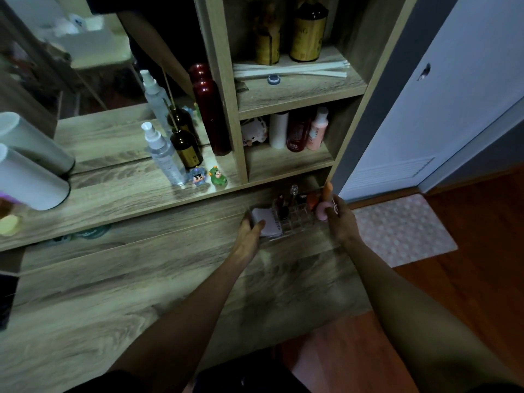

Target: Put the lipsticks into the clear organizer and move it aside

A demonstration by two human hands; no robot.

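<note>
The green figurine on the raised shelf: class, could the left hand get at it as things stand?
Probably yes. The green figurine stands near the shelf's front edge with open space before it, but the left hand is gripping the clear organizer and must let go first.

Organizer [286, 219] sat on tabletop [113, 279] at right edge, lipsticks [282, 207] inside, below shelves [289, 163].

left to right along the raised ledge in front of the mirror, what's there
white cylinder → clear spray bottle → brown bottle → blue figurine → green figurine → dark red bottle
</note>
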